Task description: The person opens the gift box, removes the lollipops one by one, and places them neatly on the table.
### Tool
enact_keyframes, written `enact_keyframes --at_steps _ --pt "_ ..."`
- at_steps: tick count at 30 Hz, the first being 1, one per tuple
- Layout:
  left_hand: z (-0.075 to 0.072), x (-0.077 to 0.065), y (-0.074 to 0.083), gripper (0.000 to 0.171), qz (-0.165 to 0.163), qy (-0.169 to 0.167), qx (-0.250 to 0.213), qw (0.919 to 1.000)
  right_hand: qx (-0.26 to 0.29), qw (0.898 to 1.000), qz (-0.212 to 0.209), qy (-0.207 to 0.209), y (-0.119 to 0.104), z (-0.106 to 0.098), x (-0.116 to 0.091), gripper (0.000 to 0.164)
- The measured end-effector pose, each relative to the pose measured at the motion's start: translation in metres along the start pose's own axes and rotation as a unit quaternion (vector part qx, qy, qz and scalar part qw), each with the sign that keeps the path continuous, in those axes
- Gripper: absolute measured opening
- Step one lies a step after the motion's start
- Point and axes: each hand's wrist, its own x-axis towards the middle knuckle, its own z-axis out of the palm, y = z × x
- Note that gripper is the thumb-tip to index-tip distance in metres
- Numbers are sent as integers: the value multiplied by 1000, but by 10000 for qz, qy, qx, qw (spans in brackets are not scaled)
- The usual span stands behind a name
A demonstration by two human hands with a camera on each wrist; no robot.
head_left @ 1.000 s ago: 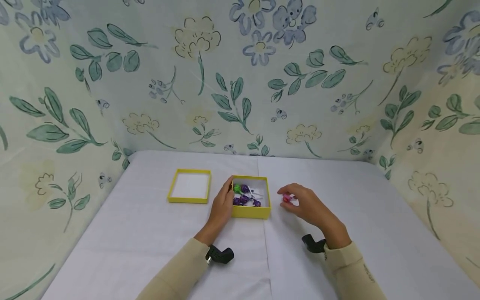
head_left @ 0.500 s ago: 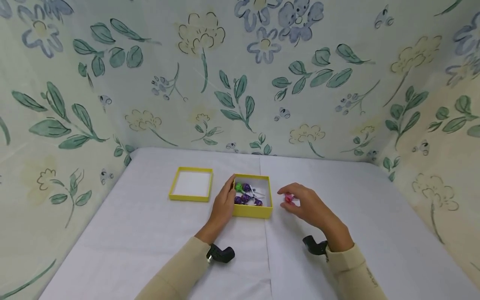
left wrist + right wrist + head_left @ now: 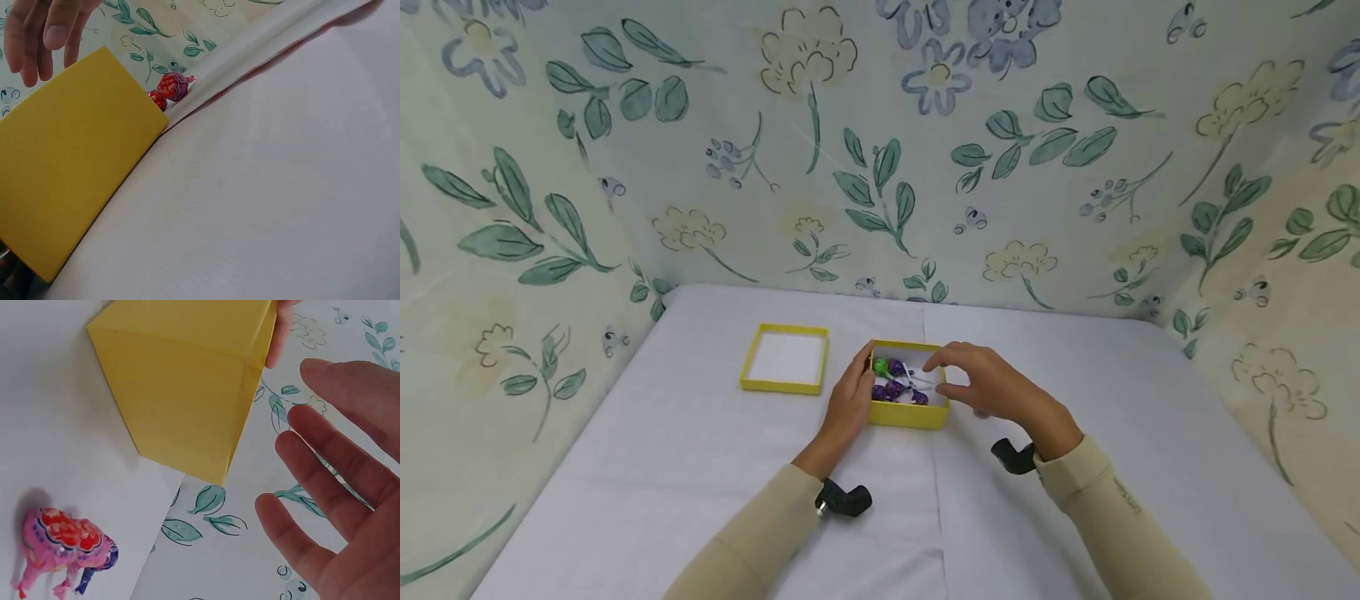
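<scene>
An open yellow box (image 3: 908, 415) holds several lollipops with purple wrappers (image 3: 894, 389) and one in a green wrapper (image 3: 881, 367); white sticks show among them. My left hand (image 3: 848, 400) rests along the box's left wall with its fingers extended. Over the right rim hangs my right hand (image 3: 988, 383), thumb and fingers spread apart; the right wrist view shows nothing between them. Lollipops in pink-and-red wrappers (image 3: 62, 537) lie on the table just right of the box, mostly hidden beneath the right hand in the head view.
To the left of the box lies its yellow-rimmed lid (image 3: 784, 387), white inside facing up. A white cloth (image 3: 700, 467) covers the table. Floral fabric (image 3: 820, 192) rises behind it and on both sides.
My right hand has let go of the pink lollipop and moved left and up to the box's right rim, its fingers spreading. The left hand stays at the box; the head view has shifted slightly.
</scene>
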Motion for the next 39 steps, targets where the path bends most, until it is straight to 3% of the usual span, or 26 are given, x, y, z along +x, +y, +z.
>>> enact_keyframes --at_steps 14,24,39 --pt "-1 -1 2 50 -81 -29 1 10000 -198 9943 90 -1043 2 13 37 25" --pt "-1 0 0 50 -5 -3 -7 10000 -785 9832 684 -1499 5 22 46 27" --pt "0 -1 0 49 -36 -32 42 10000 -669 9840 722 -1483 5 29 46 26"
